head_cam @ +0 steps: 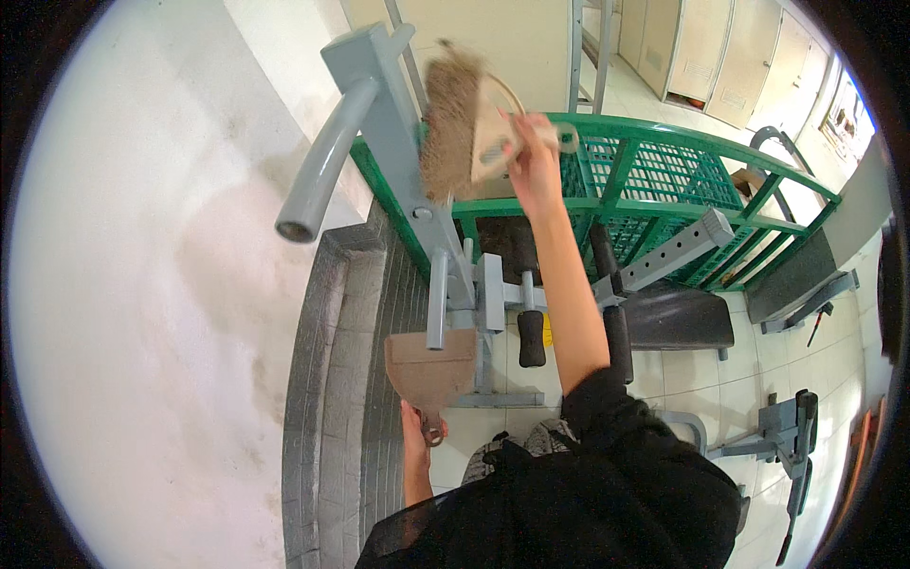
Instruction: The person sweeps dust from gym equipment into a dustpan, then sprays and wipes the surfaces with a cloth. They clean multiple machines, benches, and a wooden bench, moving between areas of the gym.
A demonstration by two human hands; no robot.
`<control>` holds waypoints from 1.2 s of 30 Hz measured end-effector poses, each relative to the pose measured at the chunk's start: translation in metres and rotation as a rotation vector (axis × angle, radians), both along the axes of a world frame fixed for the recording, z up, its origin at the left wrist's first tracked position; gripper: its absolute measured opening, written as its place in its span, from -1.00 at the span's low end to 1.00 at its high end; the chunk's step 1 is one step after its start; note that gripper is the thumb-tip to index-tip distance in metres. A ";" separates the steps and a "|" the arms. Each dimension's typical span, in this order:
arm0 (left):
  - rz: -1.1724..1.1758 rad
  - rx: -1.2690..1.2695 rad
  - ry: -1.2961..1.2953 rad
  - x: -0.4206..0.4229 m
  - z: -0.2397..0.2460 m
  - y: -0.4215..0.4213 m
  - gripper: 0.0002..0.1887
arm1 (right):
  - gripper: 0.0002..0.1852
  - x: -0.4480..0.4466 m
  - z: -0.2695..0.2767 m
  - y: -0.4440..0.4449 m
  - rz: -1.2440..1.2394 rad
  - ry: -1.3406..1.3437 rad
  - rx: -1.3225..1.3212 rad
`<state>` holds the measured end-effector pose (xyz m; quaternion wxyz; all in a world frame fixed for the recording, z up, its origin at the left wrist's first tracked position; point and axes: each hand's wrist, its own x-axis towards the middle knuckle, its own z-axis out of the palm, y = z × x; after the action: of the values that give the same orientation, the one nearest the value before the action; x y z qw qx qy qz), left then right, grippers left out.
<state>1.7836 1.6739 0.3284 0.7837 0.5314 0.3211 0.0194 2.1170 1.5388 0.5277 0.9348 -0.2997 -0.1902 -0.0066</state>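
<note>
My right hand (534, 163) is raised and grips a hand brush (490, 135) by its pale plastic handle. The brush's brown bristles (451, 124) are blurred and face left, close beside the upper part of a grey metal gym-machine post (387, 114). Whether they touch the post I cannot tell. Lower down, my left hand (419, 430) holds a brown plastic dustpan (432, 366) by its handle, with the wide edge pointing away from me. A grey steel peg (438, 299) overlaps the dustpan's far edge in the picture.
A thick grey tube (320, 171) juts from the post towards me. Green railings (640, 131) run behind the machine. Black foam rollers (531, 338) and a black padded bench (675, 316) stand right. A dark tiled ledge (341, 355) borders the white wall (156, 284) at left.
</note>
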 end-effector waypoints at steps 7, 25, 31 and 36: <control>0.009 -0.018 0.052 0.010 -0.018 -0.033 -0.28 | -0.93 0.154 0.071 0.029 -0.087 -0.289 -0.238; 0.162 -0.135 0.019 0.061 -0.029 -0.088 -0.39 | -0.93 0.176 -0.096 0.058 0.542 -0.203 -0.701; 0.175 -0.049 -0.001 0.064 -0.034 -0.097 -0.37 | -0.87 0.184 -0.093 0.028 -0.233 -0.126 -0.954; 0.247 -0.042 0.099 0.058 -0.028 -0.103 -0.40 | -0.85 0.139 -0.182 0.020 -0.369 -0.452 -1.104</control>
<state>1.8417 1.5709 0.3002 0.7694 0.4715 0.4228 0.0827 2.2557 1.5591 0.3456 0.5622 -0.7578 -0.3037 -0.1321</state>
